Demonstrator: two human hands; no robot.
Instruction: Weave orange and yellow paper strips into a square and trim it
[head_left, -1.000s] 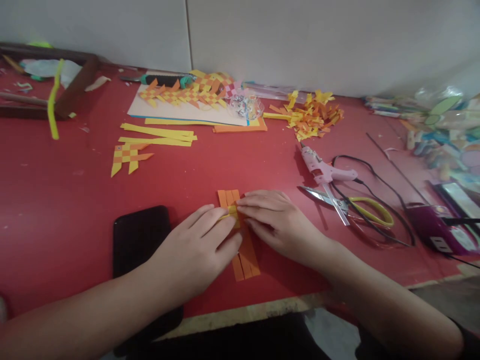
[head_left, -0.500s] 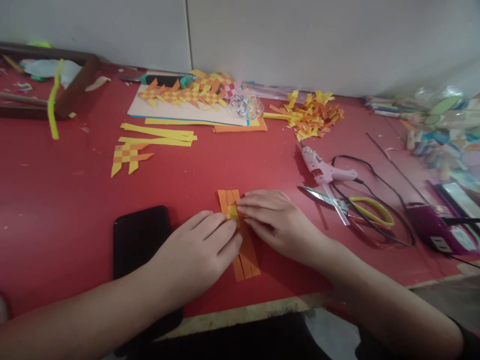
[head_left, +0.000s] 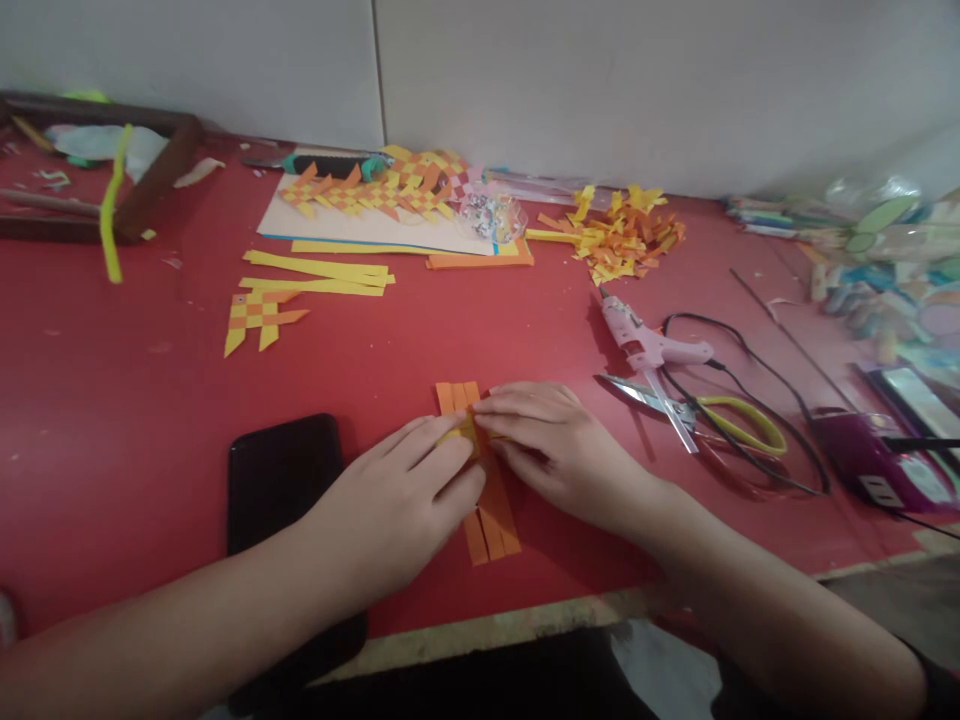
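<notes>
Orange paper strips lie side by side on the red table, running away from me, with yellow paper woven across their middle. My left hand presses on the weave from the left, its fingers bent and close together. From the right, my right hand has its fingertips on the strips' edge. Its fingers are drawn together around the yellow paper, which they partly cover. Just left of my left hand lies a black phone.
A woven paper fish and yellow strips lie at the upper left. On the right are a pink glue gun with its cord, and scissors. Paper scraps pile up at the back. A brown tray stands far left.
My left hand's fingers have shifted slightly up over the weave, covering more of the yellow paper. My right hand stays almost in place.
</notes>
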